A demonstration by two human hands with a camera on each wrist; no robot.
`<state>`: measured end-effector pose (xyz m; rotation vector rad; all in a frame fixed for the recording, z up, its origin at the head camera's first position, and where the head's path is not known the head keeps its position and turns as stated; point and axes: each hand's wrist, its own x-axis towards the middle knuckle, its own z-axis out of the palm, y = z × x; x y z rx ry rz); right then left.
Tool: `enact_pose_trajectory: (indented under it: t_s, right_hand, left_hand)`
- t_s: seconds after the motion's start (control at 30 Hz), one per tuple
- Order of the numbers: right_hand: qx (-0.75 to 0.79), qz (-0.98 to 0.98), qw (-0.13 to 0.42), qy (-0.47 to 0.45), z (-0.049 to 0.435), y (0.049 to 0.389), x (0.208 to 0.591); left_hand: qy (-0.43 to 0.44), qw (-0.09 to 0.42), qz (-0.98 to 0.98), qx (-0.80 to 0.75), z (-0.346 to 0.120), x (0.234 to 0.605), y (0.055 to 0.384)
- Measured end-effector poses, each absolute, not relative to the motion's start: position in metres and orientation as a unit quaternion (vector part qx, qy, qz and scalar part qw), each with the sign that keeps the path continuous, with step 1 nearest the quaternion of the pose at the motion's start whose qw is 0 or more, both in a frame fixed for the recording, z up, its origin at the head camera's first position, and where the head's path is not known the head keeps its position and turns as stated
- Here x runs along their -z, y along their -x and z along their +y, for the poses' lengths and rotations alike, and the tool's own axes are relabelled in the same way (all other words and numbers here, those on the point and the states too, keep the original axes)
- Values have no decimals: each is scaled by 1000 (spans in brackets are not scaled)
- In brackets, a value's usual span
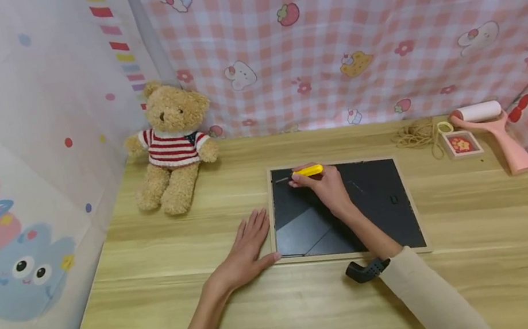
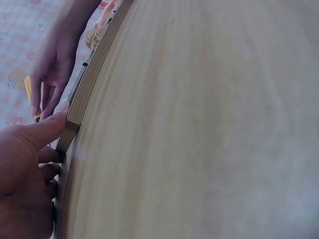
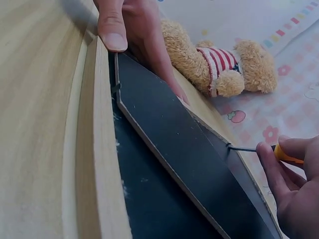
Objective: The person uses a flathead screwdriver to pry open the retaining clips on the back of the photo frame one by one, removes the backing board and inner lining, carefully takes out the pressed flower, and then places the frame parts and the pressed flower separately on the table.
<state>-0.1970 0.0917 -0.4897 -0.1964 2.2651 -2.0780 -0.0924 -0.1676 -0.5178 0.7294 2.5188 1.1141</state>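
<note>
The right grip (image 1: 327,191) pinches a yellow screwdriver (image 1: 312,170), its tip at the black-backed frame (image 1: 377,180) below; the left grip (image 1: 246,253), fingers extended, touches the corner by thumb, probably steadying it.

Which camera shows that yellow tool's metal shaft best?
The right wrist view: it is closest, so the metal shaft stands out, up to the edge of the wooden frame. The head view shows it as a small, thin line over the black backing. The left wrist view shows some yellow handle; the shaft is unclear.
</note>
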Motion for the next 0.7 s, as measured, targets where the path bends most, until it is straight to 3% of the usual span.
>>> enact_pose_trajectory:
  t_s: [0.27,0.47,0.7]
  right_hand:
    - [661,745,33,76,88,201,488]
    - [567,812,15,136,81,210,475]
    - [498,849,48,171,73,222,455]
  left_hand:
    - [-256,143,872,-391,-168,519,93]
    - [-261,135,877,-381,-169,519,95]
    - [-265,131,878,-377,-168,521,94]
